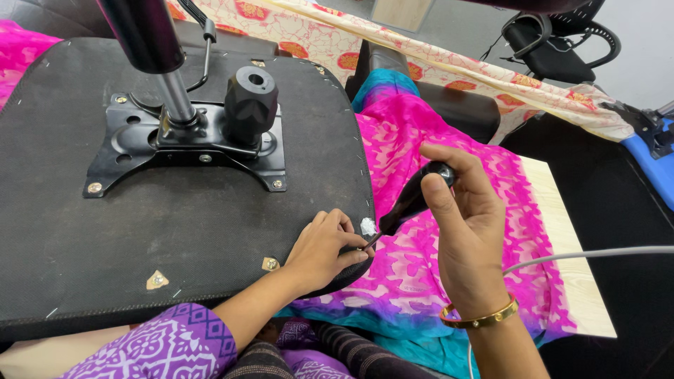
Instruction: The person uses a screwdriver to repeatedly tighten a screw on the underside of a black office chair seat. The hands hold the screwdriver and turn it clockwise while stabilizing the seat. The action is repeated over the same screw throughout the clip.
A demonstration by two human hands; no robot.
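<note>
The screwdriver (409,202), black-handled, sits closed in the right hand (467,231), tip angled toward eight o'clock onto the seat underside (175,217). The left hand (324,251) pinches narrowly around that tip, beside a white scrap (368,226) at two o'clock.
</note>
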